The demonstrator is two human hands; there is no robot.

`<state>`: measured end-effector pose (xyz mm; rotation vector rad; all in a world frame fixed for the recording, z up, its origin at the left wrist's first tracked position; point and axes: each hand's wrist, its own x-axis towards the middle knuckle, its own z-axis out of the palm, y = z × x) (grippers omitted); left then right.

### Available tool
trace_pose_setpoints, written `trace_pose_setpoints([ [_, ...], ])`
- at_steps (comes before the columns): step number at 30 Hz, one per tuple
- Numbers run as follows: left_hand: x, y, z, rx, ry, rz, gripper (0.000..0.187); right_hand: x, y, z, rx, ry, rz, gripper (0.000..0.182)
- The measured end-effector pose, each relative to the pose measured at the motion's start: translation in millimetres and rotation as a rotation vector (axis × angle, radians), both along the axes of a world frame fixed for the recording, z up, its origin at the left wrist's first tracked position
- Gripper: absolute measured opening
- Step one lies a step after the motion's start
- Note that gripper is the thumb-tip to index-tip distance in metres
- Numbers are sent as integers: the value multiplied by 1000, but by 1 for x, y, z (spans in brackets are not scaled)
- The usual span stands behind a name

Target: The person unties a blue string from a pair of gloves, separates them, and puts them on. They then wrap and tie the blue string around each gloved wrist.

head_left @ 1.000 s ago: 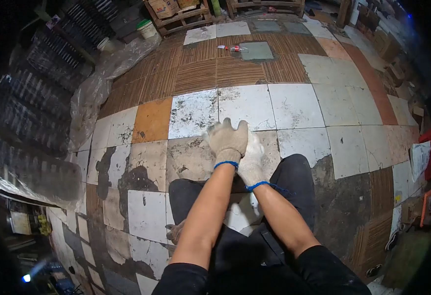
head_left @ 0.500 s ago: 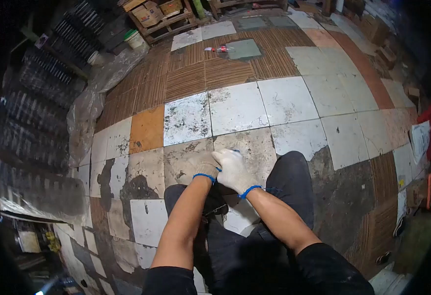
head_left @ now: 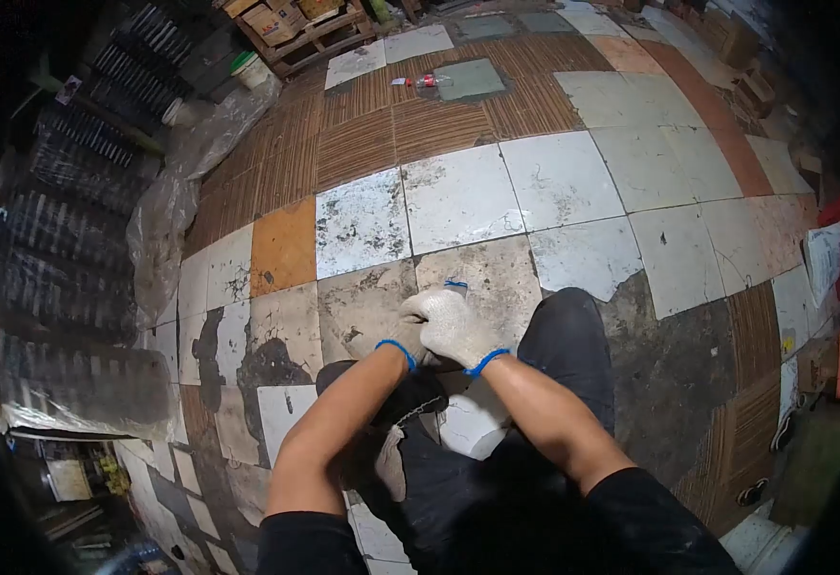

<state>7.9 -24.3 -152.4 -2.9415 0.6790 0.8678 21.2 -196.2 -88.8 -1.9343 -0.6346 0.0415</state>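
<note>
Both my hands wear white knit gloves with blue cuffs and meet in front of my knees, low over the tiled floor [head_left: 482, 259]. My right hand [head_left: 447, 324] is closed, its curled fingers lying over my left. My left hand [head_left: 412, 335] is mostly hidden behind it, with thumb and fingers bent inward. Just beyond the right knuckles shows a small blue-edged piece [head_left: 454, 284]; I cannot tell what the hands grip. A greyish cloth [head_left: 391, 467] hangs by my left forearm, over my dark trousers.
Plastic sheeting [head_left: 163, 225] runs along the left by dark stacked racks [head_left: 46, 240]. A bottle with a red label [head_left: 428, 81] lies on the floor ahead. Behind it stand a wooden pallet crate [head_left: 295, 34] and a white bucket [head_left: 250, 69]. Cardboard boxes [head_left: 753, 93] line the right.
My hands have shifted slightly and the right glove has turned, its fingers more curled. The blue-edged piece shows more clearly beyond them. The greyish cloth by my left forearm has come into sight.
</note>
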Motion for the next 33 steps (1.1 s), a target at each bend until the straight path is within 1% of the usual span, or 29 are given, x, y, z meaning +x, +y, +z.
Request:
trace_pose_setpoints([
  [1,-5,-23,49,-125,31,49,44,2,3,-8,96,65,-29,22],
  [2,-8,-41,73,-196,48,70,44,3,8,-14,151,130,-100,21],
  [4,-5,-55,90,-302,49,142,44,0,19,-18,261,271,-226,18],
  [5,0,-56,90,-357,42,204,44,-1,23,-15,356,374,-224,21],
  [8,25,-57,78,-535,33,409,44,-9,37,13,329,265,-238,23],
  [9,33,-57,74,-596,42,480,44,-16,36,30,270,150,-277,25],
  [13,55,-63,70,-917,128,711,44,-18,45,23,321,19,-213,24],
  [15,55,-63,71,-1095,233,785,44,-18,43,27,219,2,-208,21],
  [16,53,-65,72,-1186,295,806,44,-17,41,31,169,-11,-202,20],
  [17,49,-66,73,-1272,358,825,44,-18,45,27,265,-3,-238,17],
  [20,33,-76,75,-1484,516,829,44,-30,41,35,308,11,-285,17],
  [22,25,-83,76,-1577,585,825,44,-34,41,33,294,-42,-311,16],
  [25,18,-87,79,-1676,618,851,44,-35,38,34,307,-126,-323,16],
  [26,15,-85,81,-1698,616,875,44,-35,38,35,321,-152,-318,17],
  [29,-3,-72,87,-1771,592,1002,45,-49,28,62,330,-300,-102,16],
  [32,-16,-61,89,-1865,504,1231,45,-60,27,58,305,-350,75,16],
  [33,-14,-58,91,-1896,439,1321,45,-63,24,61,324,-378,123,19],
])
